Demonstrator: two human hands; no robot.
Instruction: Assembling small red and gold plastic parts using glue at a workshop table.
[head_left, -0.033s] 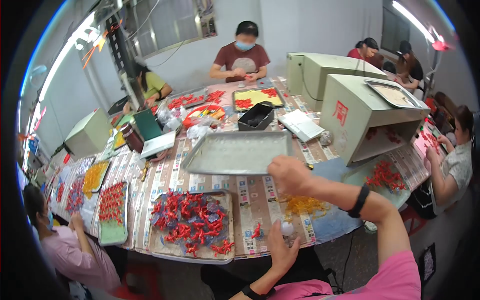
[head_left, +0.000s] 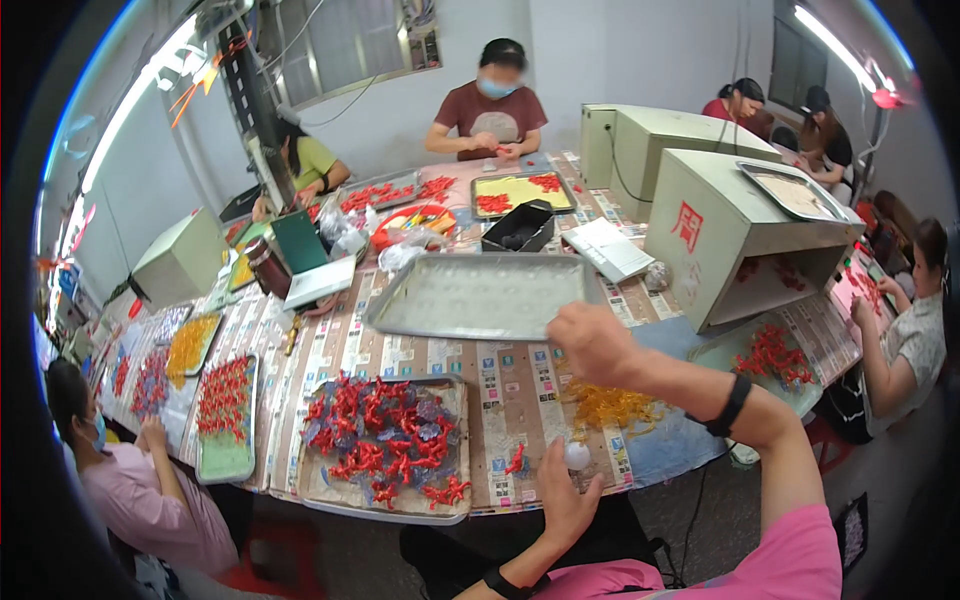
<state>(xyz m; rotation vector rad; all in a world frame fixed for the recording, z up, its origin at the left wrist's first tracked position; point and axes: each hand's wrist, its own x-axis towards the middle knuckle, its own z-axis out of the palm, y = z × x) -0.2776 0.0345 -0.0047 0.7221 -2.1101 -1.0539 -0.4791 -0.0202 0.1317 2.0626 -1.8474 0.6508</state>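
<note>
My right hand (head_left: 597,342) is closed on the near right corner of a shallow, grey metal tray (head_left: 480,297), which is above the middle of the table. No loose pieces show in the tray. My left hand (head_left: 566,505) stays low at the table's near edge, fingers extended and thumb apart, holding nothing. Close to its fingertips is a small white ball (head_left: 577,456). A single red figure (head_left: 516,462) with a bluish base lies left of that hand. Further left, another tray (head_left: 462,440) bears a heap of red figures (head_left: 400,450) mixed with purple-blue translucent pieces.
Yellow strands (head_left: 608,408) lie on blue cloth beneath my right forearm. A black box (head_left: 518,230) and white booklet (head_left: 605,247) sit beyond the tray. Pale metal cabinets (head_left: 740,245) stand to the right. Co-workers sit around the table; a green tray (head_left: 225,468) is at left.
The tray in my right hand has shifted slightly away from me. My left hand stays in nearly the same place.
</note>
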